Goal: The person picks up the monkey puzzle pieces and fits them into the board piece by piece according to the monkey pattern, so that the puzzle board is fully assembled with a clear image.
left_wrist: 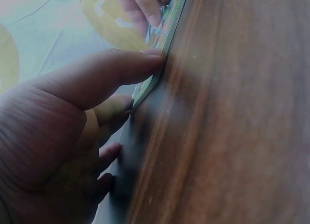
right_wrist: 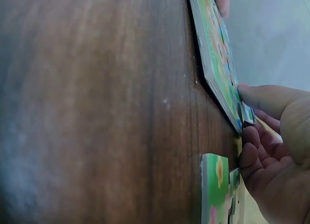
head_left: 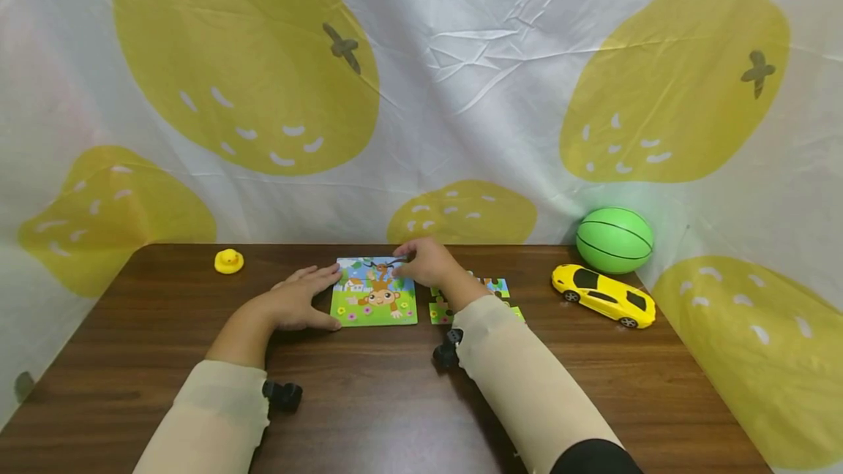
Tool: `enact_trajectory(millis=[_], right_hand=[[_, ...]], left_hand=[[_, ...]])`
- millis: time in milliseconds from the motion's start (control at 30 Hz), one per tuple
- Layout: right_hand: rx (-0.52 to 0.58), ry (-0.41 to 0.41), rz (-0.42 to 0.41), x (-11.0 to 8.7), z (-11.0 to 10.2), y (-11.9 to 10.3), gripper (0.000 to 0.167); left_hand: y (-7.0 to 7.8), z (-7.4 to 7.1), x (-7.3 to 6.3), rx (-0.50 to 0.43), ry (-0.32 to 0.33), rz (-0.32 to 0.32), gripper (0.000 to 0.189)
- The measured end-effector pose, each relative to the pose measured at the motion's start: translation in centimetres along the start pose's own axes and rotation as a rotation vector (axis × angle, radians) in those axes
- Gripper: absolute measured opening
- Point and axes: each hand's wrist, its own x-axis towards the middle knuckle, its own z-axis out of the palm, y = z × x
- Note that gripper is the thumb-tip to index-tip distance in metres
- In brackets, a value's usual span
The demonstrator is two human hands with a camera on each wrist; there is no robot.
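A square puzzle board [head_left: 374, 309] with a monkey picture lies flat on the table. My left hand [head_left: 301, 301] rests at its left side, the thumb [left_wrist: 140, 64] touching the near left corner and the fingers reaching up along the left edge. At the board's far right edge, my right hand [head_left: 429, 265] pinches a small puzzle piece [right_wrist: 249, 114] between thumb and fingers. Its thumb lies against the board, and the piece is mostly hidden by the hand. Loose puzzle pieces [head_left: 497, 287] lie right of the board, partly covered by the right forearm.
A yellow toy car [head_left: 604, 296] stands on the right of the brown wooden table [head_left: 369, 401], with a green ball [head_left: 615, 240] behind it. A yellow rubber duck [head_left: 229, 261] sits at the far left. Behind the table hangs a white curtain [head_left: 461, 115] with yellow fruit prints.
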Motion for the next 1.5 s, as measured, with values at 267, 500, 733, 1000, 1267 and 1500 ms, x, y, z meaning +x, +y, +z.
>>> enact_trajectory(millis=[267, 500, 733, 1000, 1267, 1500], right_hand=[[-0.032, -0.013, -0.013, 0.2, 0.2, 0.0, 0.033], [-0.063, -0.033, -0.027, 0.2, 0.2, -0.2, 0.031], [-0.053, -0.049, -0.050, -0.3, -0.3, -0.2, 0.038], [0.012, 0.014, -0.064, -2.5, -2.5, 0.9, 0.046], [0.050, 0.047, -0.062, -5.7, -5.1, 2.6, 0.050], [0.040, 0.038, -0.050, -6.8, -5.6, 4.1, 0.051]], left_hand=[[0.1, 0.0, -0.1, -0.003, -0.003, 0.001, 0.108], [0.0, 0.0, 0.0, 0.004, -0.001, 0.000, 0.108], [-0.1, 0.1, 0.1, 0.006, -0.001, 0.002, 0.108], [-0.1, 0.1, 0.1, 0.009, 0.003, 0.006, 0.108], [-0.1, 0.2, -0.1, -0.005, 0.001, -0.002, 0.107], [0.0, 0.1, -0.1, -0.002, 0.003, -0.003, 0.107]])
